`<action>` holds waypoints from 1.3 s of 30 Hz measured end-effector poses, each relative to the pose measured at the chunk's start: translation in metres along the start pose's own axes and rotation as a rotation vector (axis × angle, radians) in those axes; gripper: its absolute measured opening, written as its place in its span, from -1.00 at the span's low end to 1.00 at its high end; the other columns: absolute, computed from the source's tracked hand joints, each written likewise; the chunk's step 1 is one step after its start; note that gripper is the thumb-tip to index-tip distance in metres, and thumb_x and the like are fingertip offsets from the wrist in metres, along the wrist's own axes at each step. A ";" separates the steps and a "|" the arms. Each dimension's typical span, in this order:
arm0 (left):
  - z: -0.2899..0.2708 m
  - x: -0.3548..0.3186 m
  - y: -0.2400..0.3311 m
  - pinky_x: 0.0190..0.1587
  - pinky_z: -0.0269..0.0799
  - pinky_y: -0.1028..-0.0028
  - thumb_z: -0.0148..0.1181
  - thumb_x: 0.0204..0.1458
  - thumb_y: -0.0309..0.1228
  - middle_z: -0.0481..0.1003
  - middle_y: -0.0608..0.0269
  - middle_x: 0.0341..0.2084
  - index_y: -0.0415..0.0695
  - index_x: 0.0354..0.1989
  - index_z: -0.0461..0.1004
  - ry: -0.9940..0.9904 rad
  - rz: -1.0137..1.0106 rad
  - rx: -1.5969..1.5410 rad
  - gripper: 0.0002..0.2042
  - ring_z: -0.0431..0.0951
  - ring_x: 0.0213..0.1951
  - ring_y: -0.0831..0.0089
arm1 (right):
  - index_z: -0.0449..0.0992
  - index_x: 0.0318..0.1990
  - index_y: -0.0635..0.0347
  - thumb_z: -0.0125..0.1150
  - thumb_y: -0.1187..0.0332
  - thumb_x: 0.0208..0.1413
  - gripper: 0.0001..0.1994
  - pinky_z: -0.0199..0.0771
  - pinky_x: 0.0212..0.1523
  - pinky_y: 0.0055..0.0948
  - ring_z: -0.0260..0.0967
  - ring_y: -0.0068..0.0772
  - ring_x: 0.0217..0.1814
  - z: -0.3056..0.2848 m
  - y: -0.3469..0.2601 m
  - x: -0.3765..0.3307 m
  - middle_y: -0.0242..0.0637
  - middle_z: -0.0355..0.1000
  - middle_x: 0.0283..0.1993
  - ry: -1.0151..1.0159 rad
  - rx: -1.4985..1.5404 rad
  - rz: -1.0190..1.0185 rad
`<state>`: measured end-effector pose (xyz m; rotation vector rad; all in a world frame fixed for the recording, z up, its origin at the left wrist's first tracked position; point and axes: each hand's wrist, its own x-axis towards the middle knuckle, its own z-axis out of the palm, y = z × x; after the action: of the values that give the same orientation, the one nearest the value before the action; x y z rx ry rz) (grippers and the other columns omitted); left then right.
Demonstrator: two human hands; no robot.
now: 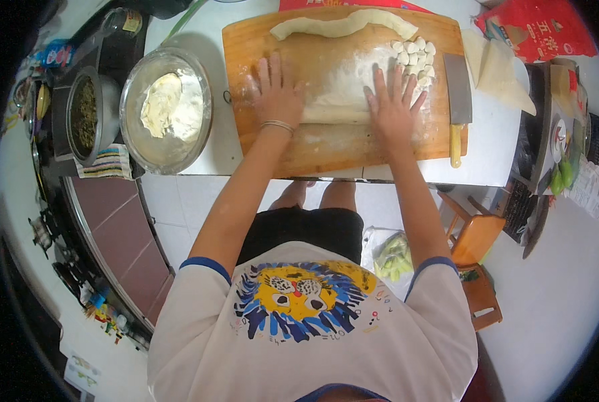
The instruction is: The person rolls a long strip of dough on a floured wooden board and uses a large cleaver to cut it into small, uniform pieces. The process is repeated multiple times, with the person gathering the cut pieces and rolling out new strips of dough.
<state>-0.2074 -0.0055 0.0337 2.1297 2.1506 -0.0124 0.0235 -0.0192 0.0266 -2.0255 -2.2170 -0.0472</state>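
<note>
A dough rope (336,114) lies crosswise on the floured wooden board (339,151). My left hand (277,97) rests palm down over its left end, fingers stretched out. Over the right end my right hand (394,107) lies flat with its fingers spread. Both palms hide the ends of the rope. Along the board's far edge lies a second, thicker dough rope (345,25). Several small cut dough pieces (416,59) sit in a cluster just beyond my right hand. At the board's right side a cleaver (457,94) lies with its handle toward me.
Left of the board, a metal basin (203,127) holds a dough lump (160,104). Farther left stands a pot of dark chopped filling (84,110). A red package (537,30) is at the far right. A wooden chair (477,234) and a bag of green vegetables (394,258) are below the table.
</note>
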 end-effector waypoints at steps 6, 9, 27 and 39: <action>0.042 0.006 0.065 0.34 -0.35 -0.15 -0.09 0.17 -0.13 -0.11 0.19 0.42 0.12 0.39 0.05 0.118 0.065 0.037 -0.42 -0.21 0.43 0.10 | 0.15 0.36 -0.12 -0.07 0.01 0.22 -0.44 -0.38 0.34 0.36 -0.29 0.17 0.51 0.009 -0.059 0.012 -0.09 -0.17 0.49 0.070 0.308 0.033; 0.040 -0.023 0.061 0.33 -0.39 -0.21 -0.09 0.17 -0.13 -0.11 0.22 0.42 0.16 0.39 0.04 -0.020 0.117 0.024 -0.43 -0.22 0.43 0.09 | 0.17 0.35 -0.23 -0.12 -0.06 0.20 -0.44 -0.47 0.33 0.40 -0.33 0.15 0.52 0.025 -0.056 -0.010 -0.13 -0.18 0.50 -0.022 0.243 -0.043; 0.031 0.008 0.011 0.31 -0.44 -0.28 -0.20 0.21 -0.05 -0.11 0.21 0.42 0.10 0.38 0.06 0.127 -0.022 -0.048 -0.44 -0.25 0.43 0.05 | 0.20 0.32 -0.41 0.00 -0.02 0.18 -0.47 -0.38 0.29 0.47 -0.20 0.30 0.45 0.017 -0.020 0.012 -0.18 -0.07 0.46 0.066 0.055 0.022; 0.010 -0.067 -0.008 0.35 -0.37 -0.16 -0.17 0.21 -0.15 -0.08 0.17 0.41 0.04 0.36 0.10 -0.071 0.016 -0.045 -0.47 -0.15 0.40 0.02 | 0.13 0.36 -0.43 -0.14 -0.02 0.23 -0.49 -0.56 0.28 0.51 -0.29 0.28 0.48 -0.003 0.002 -0.061 -0.23 -0.14 0.50 -0.135 -0.065 0.031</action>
<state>-0.2144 -0.0733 0.0293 2.0896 2.0749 -0.0373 0.0311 -0.0799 0.0223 -2.1566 -2.2909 0.0226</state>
